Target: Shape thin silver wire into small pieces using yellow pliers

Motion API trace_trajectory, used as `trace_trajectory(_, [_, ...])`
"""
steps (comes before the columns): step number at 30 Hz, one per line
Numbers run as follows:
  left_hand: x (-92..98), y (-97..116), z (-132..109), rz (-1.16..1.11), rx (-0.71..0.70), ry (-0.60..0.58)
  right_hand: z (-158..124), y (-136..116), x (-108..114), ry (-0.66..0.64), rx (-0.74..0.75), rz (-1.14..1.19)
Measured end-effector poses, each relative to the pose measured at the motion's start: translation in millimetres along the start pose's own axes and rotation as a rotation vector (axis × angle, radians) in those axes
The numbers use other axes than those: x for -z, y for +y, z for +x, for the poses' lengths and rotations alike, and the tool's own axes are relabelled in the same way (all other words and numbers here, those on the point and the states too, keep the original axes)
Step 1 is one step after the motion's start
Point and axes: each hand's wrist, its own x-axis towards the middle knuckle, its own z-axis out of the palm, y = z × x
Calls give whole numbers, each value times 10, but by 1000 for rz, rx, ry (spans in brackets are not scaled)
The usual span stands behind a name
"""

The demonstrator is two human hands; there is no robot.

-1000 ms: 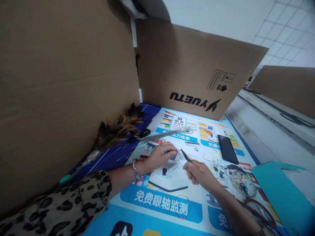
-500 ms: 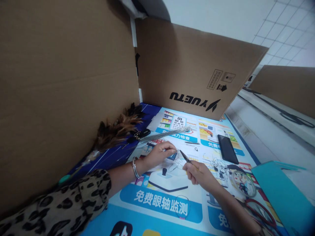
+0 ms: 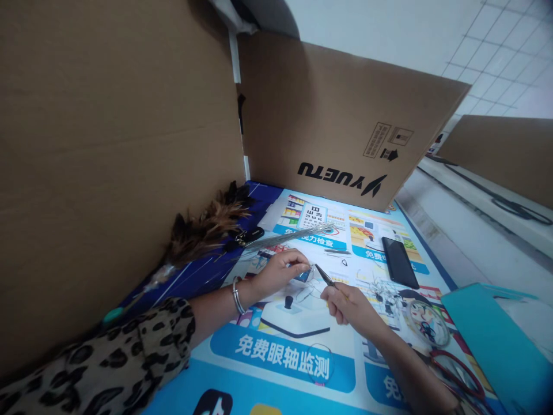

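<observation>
My left hand point(image 3: 283, 274), a silver bangle at its wrist, is closed in a pinch above the printed mat. A thin wire point(image 3: 313, 268) shows at its fingertips, too fine to trace fully. Wrapped round the handles of needle-nose pliers point(image 3: 325, 276) is my right hand point(image 3: 351, 305). The pliers' dark tip points up and left, right beside the wire; whether the jaws grip it I cannot tell. Behind my left hand lies a bundle of straight metal wires point(image 3: 298, 232). A small blue thing point(image 3: 304, 275) sits just under my left fingertips, partly covered.
Cardboard panels point(image 3: 354, 115) stand at the left and back. A brown feather duster point(image 3: 207, 222) lies along the left panel. To the right are a black phone point(image 3: 400, 262), tangled wire bits point(image 3: 386, 300), a round clear dish point(image 3: 427, 323), a red hoop point(image 3: 458, 369) and a teal folder point(image 3: 496, 340).
</observation>
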Motion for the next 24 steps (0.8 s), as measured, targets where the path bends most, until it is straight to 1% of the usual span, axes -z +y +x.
trace_trajectory(10, [12,-10,20,-153,29,64,-10,11,-7,3,-13,-19])
trace_trajectory(19, [19,68,2,-131,-65,46,10,-12,13,-28,-27,39])
trace_trajectory(24, [16,64,-10,-114,-95,27,4,-18,14,-29,-31,51])
